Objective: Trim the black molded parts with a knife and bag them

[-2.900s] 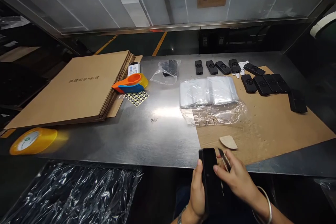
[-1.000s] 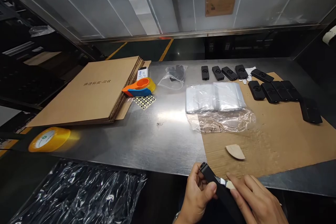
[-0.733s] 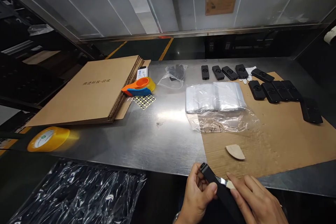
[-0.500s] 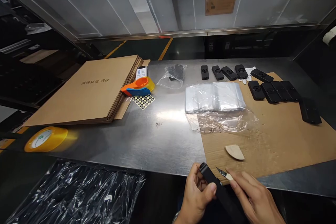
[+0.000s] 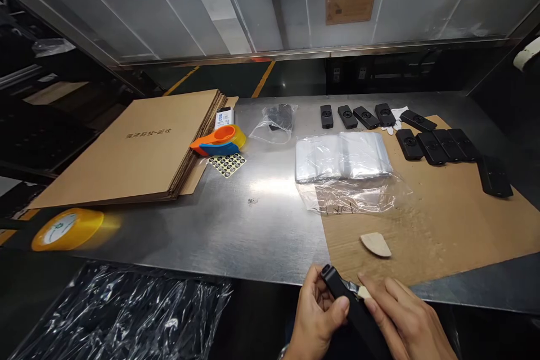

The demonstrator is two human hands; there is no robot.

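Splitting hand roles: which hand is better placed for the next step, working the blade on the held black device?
Probably the right hand: it holds the knife, blade at the side of the black device. The left hand is occupied holding that device.

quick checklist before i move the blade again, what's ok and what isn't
1. Left hand gripping the black device: ok, thumb and fingers around it.
2. Right hand holding the bladed tool: ok, by its pale part.
3. Left thumb well away from the blade: not ok, they look close together.
4. Device resting on the metal table: not ok, held at its near edge.
5. Beige wedge out of the way: ok, beyond the hands.
6. Blade biting into the device: cannot tell.
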